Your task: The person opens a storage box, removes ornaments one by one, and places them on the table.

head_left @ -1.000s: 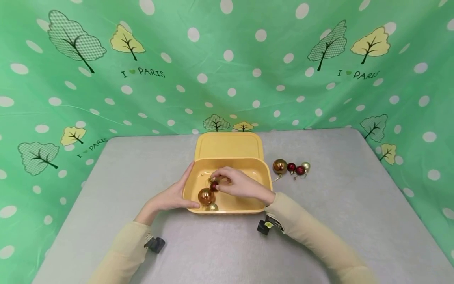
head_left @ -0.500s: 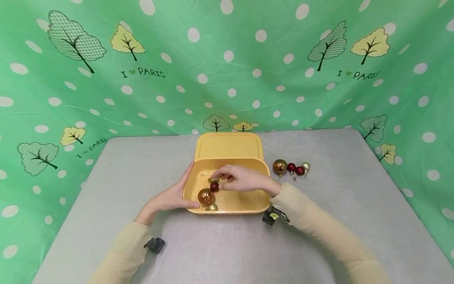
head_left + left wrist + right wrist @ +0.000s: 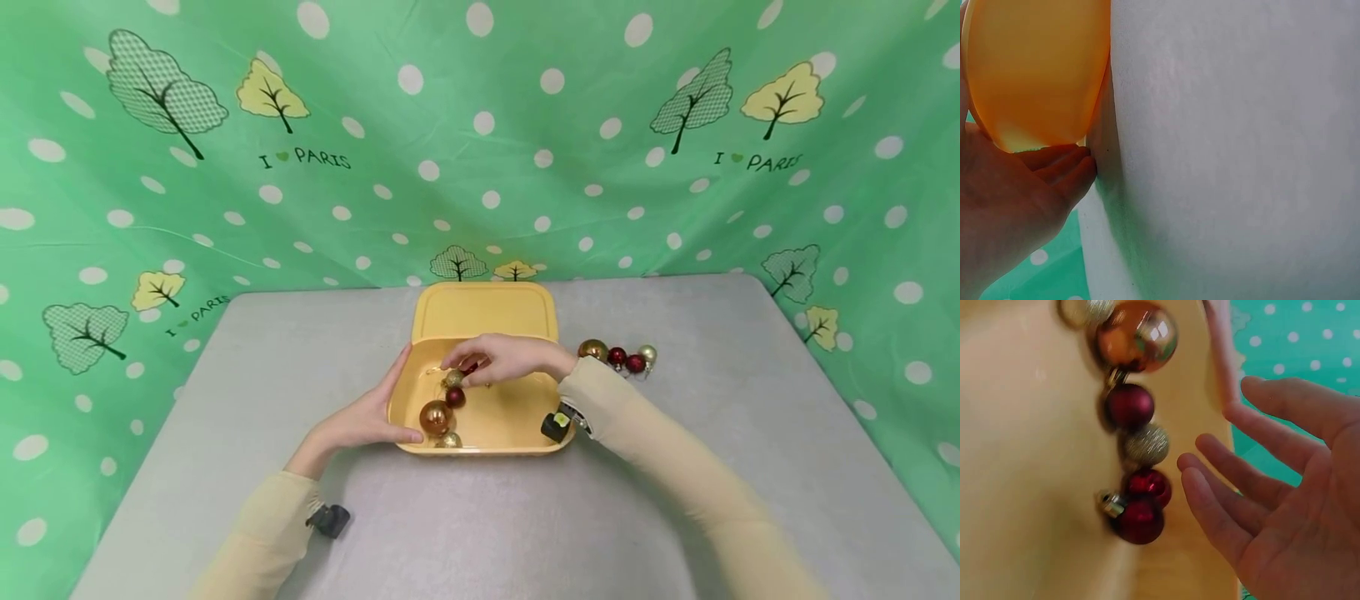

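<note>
My left hand (image 3: 367,414) grips the left end of a yellow plastic box (image 3: 525,451), thumb over the near rim and fingers outside along the end wall (image 3: 1035,75). Over the box, my right hand (image 3: 504,360) hovers with spread fingers, holding nothing. Along the box's left side lies a row of Christmas baubles: a large copper one (image 3: 1138,336), a matte dark red one (image 3: 1130,407), a gold glitter one (image 3: 1147,444), a shiny red one (image 3: 1149,485) and another dark red one (image 3: 1139,520). A further gold glitter bauble (image 3: 450,440) sits in the near left corner.
The yellow lid (image 3: 486,308) lies behind the box. To its right, on the grey table (image 3: 465,533), are a large copper bauble (image 3: 592,349), two red ones (image 3: 635,363) and a pale gold one (image 3: 647,354). Green printed cloth (image 3: 480,167) hangs behind.
My right hand has moved toward the back of the box, away from the dark red bauble beside the copper one. A second red bauble now shows by its fingers. The left hand stays put.
</note>
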`<state>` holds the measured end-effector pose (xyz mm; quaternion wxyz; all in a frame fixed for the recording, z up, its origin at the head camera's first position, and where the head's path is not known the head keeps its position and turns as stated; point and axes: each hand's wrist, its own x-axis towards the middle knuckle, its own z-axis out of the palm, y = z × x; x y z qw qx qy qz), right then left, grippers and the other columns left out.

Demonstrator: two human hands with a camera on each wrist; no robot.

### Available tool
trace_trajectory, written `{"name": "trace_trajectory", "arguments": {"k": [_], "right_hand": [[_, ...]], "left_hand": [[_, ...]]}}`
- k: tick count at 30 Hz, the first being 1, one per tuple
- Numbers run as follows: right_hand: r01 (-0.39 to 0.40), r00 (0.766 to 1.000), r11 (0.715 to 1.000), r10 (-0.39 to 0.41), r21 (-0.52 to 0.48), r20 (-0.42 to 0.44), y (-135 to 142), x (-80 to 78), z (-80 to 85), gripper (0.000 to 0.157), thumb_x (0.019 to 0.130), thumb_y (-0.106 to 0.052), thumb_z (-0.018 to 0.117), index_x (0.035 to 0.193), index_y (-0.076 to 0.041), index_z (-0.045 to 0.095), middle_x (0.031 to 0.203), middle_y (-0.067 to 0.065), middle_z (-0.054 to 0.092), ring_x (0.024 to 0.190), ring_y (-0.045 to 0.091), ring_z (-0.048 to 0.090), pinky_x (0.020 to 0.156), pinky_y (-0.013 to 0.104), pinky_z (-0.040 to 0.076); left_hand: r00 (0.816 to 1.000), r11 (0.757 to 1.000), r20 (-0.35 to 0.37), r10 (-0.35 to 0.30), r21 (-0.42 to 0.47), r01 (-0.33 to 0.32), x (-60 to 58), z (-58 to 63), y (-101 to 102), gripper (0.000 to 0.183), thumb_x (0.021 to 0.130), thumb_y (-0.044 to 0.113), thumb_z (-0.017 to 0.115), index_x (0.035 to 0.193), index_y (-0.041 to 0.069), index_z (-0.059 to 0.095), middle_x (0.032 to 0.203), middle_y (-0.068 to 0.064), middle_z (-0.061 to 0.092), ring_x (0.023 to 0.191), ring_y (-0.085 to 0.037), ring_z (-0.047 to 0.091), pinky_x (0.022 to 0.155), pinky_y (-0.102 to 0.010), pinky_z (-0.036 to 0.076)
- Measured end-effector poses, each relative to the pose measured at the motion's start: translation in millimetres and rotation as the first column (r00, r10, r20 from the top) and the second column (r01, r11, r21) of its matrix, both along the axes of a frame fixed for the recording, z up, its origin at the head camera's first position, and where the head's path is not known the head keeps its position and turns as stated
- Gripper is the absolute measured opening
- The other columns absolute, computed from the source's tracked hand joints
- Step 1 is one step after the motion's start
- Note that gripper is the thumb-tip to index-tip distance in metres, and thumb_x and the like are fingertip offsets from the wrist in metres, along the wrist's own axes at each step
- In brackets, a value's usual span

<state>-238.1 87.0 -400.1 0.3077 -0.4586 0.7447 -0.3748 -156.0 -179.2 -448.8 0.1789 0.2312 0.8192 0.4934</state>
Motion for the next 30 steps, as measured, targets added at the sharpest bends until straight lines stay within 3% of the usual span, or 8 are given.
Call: {"name": "trace_trajectory", "arguments": {"k": [10, 17, 24, 30], "right_hand": [[-0.008, 1.000, 1.000, 0.008, 0.029, 0.007, -5, -6.6, -9.4, 0.044, 0.092, -0.001, 0.061, 0.134, 0.006, 0.051, 0.135, 0.021, 0.052, 0.124, 0.032, 0.049, 0.104, 0.040, 0.041], [-0.011, 1.000, 0.998, 0.012, 0.069, -0.021, -12, -3.6, -15.4, 0.046, 0.089, 0.002, 0.061, 0.134, 0.005, 0.052, 0.134, 0.017, 0.052, 0.120, 0.026, 0.051, 0.098, 0.026, 0.045], [0.012, 1.000, 0.996, -0.012, 0.092, -0.005, -16, 1.0, -19.4, 0.048, 0.086, 0.008, 0.062, 0.134, 0.001, 0.054, 0.135, 0.014, 0.053, 0.121, 0.025, 0.050, 0.097, 0.023, 0.045], [0.000, 0.997, 0.990, 0.011, 0.138, -0.073, -23, -0.6, -23.7, 0.047, 0.085, 0.004, 0.066, 0.131, -0.001, 0.057, 0.128, 0.010, 0.058, 0.110, 0.018, 0.055, 0.091, 0.020, 0.046]], "left_hand": [[1.000, 1.000, 0.004, -0.004, 0.008, 0.004, 0.1, -0.5, 0, 0.130, 0.073, 0.020, 0.086, 0.154, 0.022, -0.016, 0.158, -0.019, -0.012, 0.142, -0.044, 0.006, 0.112, -0.056, 0.012], [1.000, 1.000, 0.009, -0.004, 0.018, 0.003, -0.3, -0.5, 0, 0.130, 0.073, 0.019, 0.086, 0.154, 0.023, -0.016, 0.158, -0.019, -0.011, 0.141, -0.043, 0.010, 0.113, -0.054, 0.013], [1.000, 1.000, -0.001, -0.001, 0.000, 0.001, 0.6, -0.7, 1, 0.130, 0.072, 0.021, 0.086, 0.154, 0.023, -0.015, 0.159, -0.019, -0.010, 0.141, -0.043, 0.010, 0.112, -0.055, 0.014], [1.000, 1.000, -0.005, -0.003, 0.007, 0.003, 0.4, -0.5, 0, 0.129, 0.073, 0.021, 0.086, 0.154, 0.022, -0.015, 0.158, -0.019, -0.010, 0.141, -0.045, 0.011, 0.112, -0.056, 0.015]]}}
